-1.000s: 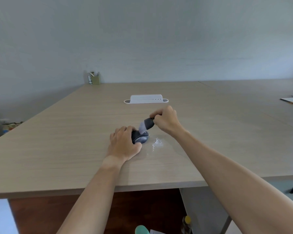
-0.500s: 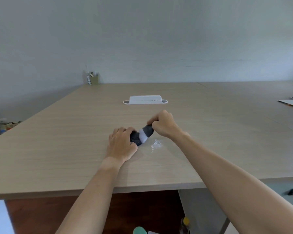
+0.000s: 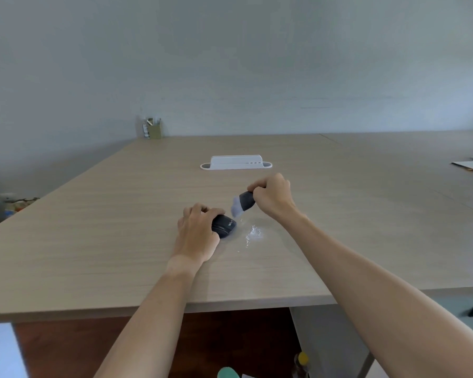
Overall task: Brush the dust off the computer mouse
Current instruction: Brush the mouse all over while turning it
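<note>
On the tabletop (image 3: 120,227), the black mouse (image 3: 224,226) is being half hidden by the left hand (image 3: 195,233) clamped over it, while the brush (image 3: 242,203), its handle concealed, is being gripped by the right hand (image 3: 271,196).

Both forearms are bare from the bottom edge of the view up to the wrists, with no sleeve visible on them. The left hand (image 3: 198,233) has no glove, ring or watch that I can see. The right hand (image 3: 273,197) is also bare, and its wrist carries no band. The fingernails are too small to judge.
</note>
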The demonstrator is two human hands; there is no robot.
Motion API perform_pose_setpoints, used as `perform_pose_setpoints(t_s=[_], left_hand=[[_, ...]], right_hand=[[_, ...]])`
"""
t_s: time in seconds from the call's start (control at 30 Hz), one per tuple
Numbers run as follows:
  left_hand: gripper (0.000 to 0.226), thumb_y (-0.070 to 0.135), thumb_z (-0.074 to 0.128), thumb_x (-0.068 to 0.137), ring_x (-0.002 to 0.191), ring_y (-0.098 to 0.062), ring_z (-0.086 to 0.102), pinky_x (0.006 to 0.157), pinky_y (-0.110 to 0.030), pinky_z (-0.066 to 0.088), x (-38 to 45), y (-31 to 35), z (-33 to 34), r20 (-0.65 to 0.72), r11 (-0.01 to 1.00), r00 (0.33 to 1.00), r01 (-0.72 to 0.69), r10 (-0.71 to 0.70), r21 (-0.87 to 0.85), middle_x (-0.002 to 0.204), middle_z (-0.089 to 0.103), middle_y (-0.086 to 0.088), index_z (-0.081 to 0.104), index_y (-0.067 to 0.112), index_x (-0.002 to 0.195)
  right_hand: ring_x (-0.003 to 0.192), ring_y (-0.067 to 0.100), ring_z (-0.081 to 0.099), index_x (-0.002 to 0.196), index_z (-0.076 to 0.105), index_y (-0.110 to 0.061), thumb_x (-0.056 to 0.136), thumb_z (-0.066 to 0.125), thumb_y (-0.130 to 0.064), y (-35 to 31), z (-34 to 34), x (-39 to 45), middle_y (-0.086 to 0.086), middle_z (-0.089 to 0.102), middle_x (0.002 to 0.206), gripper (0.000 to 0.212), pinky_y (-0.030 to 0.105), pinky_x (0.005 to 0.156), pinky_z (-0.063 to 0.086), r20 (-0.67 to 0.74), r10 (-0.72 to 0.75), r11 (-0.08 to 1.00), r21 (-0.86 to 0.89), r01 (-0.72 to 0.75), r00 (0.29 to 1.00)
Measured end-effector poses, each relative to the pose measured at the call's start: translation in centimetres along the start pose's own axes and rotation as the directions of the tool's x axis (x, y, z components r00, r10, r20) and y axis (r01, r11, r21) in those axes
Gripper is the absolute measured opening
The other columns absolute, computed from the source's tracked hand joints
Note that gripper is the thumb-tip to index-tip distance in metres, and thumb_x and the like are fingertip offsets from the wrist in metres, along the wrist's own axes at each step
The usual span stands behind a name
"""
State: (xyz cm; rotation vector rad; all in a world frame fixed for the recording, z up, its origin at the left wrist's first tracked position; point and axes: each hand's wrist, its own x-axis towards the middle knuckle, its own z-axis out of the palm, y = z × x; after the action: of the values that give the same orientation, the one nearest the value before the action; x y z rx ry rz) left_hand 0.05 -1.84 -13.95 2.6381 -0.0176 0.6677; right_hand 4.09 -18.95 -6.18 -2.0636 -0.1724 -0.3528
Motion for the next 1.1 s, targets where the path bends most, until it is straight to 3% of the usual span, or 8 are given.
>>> perform_pose_setpoints(t_s=[0.2, 0.3, 0.4, 0.5, 0.63, 0.83, 0.97, 1.1], left_hand=[[0.057, -0.009, 0.04, 0.075, 0.115, -0.024, 0.041, 0.098, -0.036, 0.035, 0.1, 0.2, -0.2, 0.003, 0.995, 1.0, 0.012, -0.012, -0.096, 0.114, 0.053, 0.001, 0.067, 0.023, 0.114], [0.049, 0.0, 0.04, 0.085, 0.116, -0.022, 0.043, 0.101, -0.037, 0.037, -0.2, 0.2, -0.3, 0.005, 0.987, 1.0, -0.001, 0.002, -0.161, 0.112, 0.056, 0.003, 0.067, 0.026, 0.117], [0.025, 0.042, 0.055, 0.088, 0.112, -0.016, 0.048, 0.098, -0.035, 0.04, -0.2, 0.5, -0.3, -0.034, 0.985, 0.999, 0.008, -0.014, -0.17, 0.107, 0.059, 0.009, 0.068, 0.03, 0.107], [0.046, 0.069, 0.063, 0.07, 0.102, -0.014, 0.047, 0.093, -0.033, 0.041, -0.1, 0.4, 0.1, -0.04, 0.994, 0.999, -0.012, 0.008, -0.106, 0.101, 0.059, 0.012, 0.063, 0.033, 0.099], [0.047, 0.062, 0.068, 0.067, 0.102, -0.019, 0.05, 0.088, -0.033, 0.046, -0.1, 0.2, 0.2, -0.047, 0.992, 0.999, 0.001, -0.007, -0.126, 0.098, 0.06, 0.01, 0.062, 0.03, 0.1], [0.062, 0.04, 0.057, 0.067, 0.117, -0.017, 0.047, 0.101, -0.035, 0.042, -0.2, -0.4, -0.3, 0.091, 0.956, 0.993, -0.049, 0.078, -0.29, 0.113, 0.053, 0.013, 0.053, 0.027, 0.128], [0.067, 0.054, 0.052, 0.066, 0.118, -0.019, 0.047, 0.101, -0.034, 0.035, 0.0, -0.2, -0.2, 0.057, 0.979, 0.997, -0.042, 0.055, -0.2, 0.12, 0.055, 0.011, 0.049, 0.034, 0.129], [0.077, 0.061, 0.056, 0.066, 0.121, -0.022, 0.042, 0.102, -0.035, 0.031, -0.2, 0.2, -0.3, 0.094, 0.984, 0.995, 0.04, -0.024, -0.171, 0.123, 0.053, 0.006, 0.044, 0.029, 0.135]], right_hand=[[0.063, 0.021, 0.057, 0.082, 0.076, -0.001, 0.071, 0.048, 0.011, 0.1, 0.1, -0.6, 0.013, 0.068, 0.073, 0.032, 0.025, 0.057, 0.047, 0.289, 0.108, 0.983, 0.112, -0.145, 0.951], [0.083, 0.025, 0.063, 0.081, 0.075, 0.001, 0.071, 0.046, 0.008, 0.3, 0.4, -0.8, 0.014, 0.072, 0.08, 0.032, 0.03, 0.07, 0.053, 0.176, 0.062, 0.998, 0.01, -0.065, 0.982], [0.101, 0.042, 0.058, 0.084, 0.065, 0.017, 0.066, 0.041, 0.006, 0.0, 0.2, -0.6, 0.031, 0.069, 0.094, 0.031, 0.051, 0.077, 0.056, 0.017, 0.006, 1.0, -0.02, -0.006, 1.0], [0.094, 0.037, 0.063, 0.08, 0.07, 0.013, 0.07, 0.044, 0.002, -0.4, 0.0, -0.3, 0.023, 0.073, 0.086, 0.029, 0.046, 0.078, 0.058, 0.006, 0.036, 0.999, 0.02, -0.036, 0.999], [0.067, 0.019, 0.059, 0.077, 0.076, -0.003, 0.073, 0.047, 0.006, -0.5, 0.2, -0.6, 0.007, 0.068, 0.068, 0.03, 0.03, 0.068, 0.052, 0.191, 0.091, 0.993, 0.058, -0.104, 0.977], [0.097, 0.034, 0.062, 0.082, 0.07, 0.011, 0.07, 0.045, 0.004, 0.3, 0.4, -0.4, 0.025, 0.072, 0.091, 0.029, 0.043, 0.081, 0.058, 0.05, 0.044, 0.999, -0.015, -0.044, 0.998], [0.067, 0.024, 0.06, 0.077, 0.076, -0.002, 0.071, 0.049, 0.008, 0.2, 0.5, -0.2, 0.013, 0.07, 0.073, 0.03, 0.03, 0.063, 0.052, 0.138, 0.122, 0.975, 0.166, -0.145, 0.983], [0.068, 0.022, 0.058, 0.079, 0.075, -0.006, 0.072, 0.048, 0.01, 0.6, 1.2, -0.6, 0.019, 0.07, 0.083, 0.032, 0.027, 0.063, 0.049, 0.306, 0.135, 0.981, 0.093, -0.171, 0.942]])
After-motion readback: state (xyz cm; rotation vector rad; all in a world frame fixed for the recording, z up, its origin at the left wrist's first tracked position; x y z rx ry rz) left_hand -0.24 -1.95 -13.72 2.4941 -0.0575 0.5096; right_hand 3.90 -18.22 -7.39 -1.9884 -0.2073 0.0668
